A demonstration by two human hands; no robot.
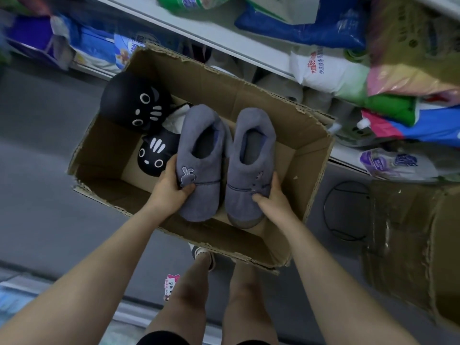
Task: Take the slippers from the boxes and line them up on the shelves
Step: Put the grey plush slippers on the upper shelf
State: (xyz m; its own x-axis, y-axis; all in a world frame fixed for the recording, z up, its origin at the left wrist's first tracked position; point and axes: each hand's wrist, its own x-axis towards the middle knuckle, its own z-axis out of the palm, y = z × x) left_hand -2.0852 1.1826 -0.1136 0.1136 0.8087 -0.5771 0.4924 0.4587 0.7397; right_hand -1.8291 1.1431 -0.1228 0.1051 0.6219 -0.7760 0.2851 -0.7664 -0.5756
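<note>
Your left hand [171, 189] grips one grey slipper [200, 160] by its toe, your right hand [270, 199] the other grey slipper [251, 165], both above the open box [311, 155]. Lift them level, together, toward the shelves [249, 51].

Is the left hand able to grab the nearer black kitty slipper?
Probably not yet: the left hand is busy holding a grey slipper. The kitty slipper lies uncovered in the box right beside it, so once freed, likely yes.
</note>
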